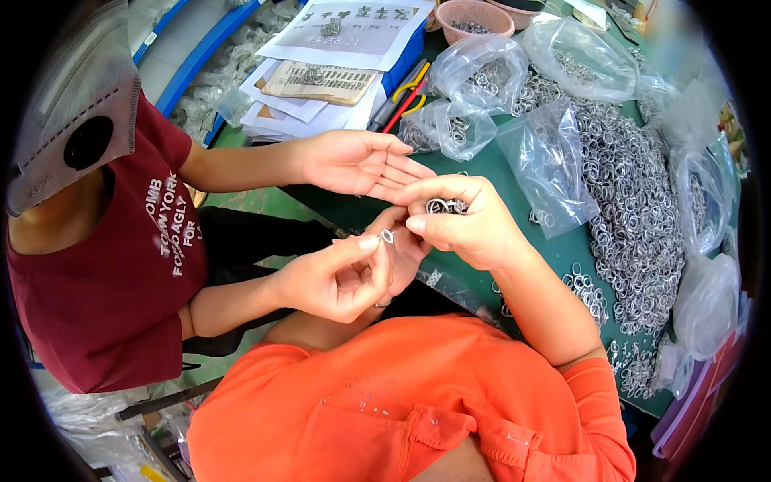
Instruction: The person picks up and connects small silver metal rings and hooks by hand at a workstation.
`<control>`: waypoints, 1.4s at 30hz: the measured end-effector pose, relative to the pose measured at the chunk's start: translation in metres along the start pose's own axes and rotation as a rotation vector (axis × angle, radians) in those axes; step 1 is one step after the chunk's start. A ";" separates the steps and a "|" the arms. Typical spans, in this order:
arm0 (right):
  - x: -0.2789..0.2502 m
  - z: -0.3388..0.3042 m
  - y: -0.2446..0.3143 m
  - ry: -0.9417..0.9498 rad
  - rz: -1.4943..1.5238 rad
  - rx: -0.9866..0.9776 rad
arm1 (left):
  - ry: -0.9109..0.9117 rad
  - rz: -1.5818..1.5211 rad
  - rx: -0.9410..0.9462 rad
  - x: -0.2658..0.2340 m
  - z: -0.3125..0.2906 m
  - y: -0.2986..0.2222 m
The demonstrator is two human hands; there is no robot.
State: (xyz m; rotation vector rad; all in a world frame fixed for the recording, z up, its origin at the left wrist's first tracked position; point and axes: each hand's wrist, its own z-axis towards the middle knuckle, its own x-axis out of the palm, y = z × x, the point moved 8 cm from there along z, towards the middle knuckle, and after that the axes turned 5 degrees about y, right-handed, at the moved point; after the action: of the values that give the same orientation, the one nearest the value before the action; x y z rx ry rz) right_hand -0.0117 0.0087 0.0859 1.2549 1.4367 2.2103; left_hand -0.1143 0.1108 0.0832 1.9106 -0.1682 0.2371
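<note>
My right hand (464, 225) is closed around several small silver metal rings (446, 206), which show between thumb and fingers. Beside it, my left hand (407, 259) lies palm up with its fingers loosely apart, partly hidden behind a co-worker's hand. That co-worker's hand (341, 277) pinches one small metal ring (387, 236) over my left palm. The co-worker's other hand (363, 165) is held out flat, palm up, its fingertips close to my right hand.
A large heap of metal rings (634, 209) covers the right of the green table (514, 173), with clear plastic bags (554, 165) around it. Yellow-handled pliers (414, 92), papers (345, 36) and a pink basket (474, 18) lie farther back. The co-worker in maroon (104, 297) sits close on the left.
</note>
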 end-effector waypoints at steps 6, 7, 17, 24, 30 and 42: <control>0.007 0.007 0.032 -0.273 -0.471 -0.176 | -0.083 -0.103 0.033 -0.017 -0.001 0.010; 0.013 0.012 0.044 -0.312 -0.626 -0.336 | -0.075 -0.092 0.041 -0.018 -0.001 0.010; 0.035 0.072 0.020 -0.114 -1.206 -0.641 | -0.086 -0.051 0.031 -0.005 0.003 0.007; 0.029 0.078 0.012 -0.110 -1.227 -0.660 | 0.273 0.669 0.505 0.021 0.026 -0.041; 0.021 0.082 0.013 -0.084 -1.236 -0.662 | 0.659 1.143 0.823 0.037 0.043 -0.070; 0.003 0.078 0.013 -0.132 -0.700 -0.419 | 0.753 1.287 0.994 0.047 0.045 -0.080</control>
State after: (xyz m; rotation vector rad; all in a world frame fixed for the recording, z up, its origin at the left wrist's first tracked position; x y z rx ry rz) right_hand 0.0487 0.0543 0.1106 0.6125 1.0587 1.7692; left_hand -0.0467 0.0955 0.0071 2.1814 -0.8672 2.1779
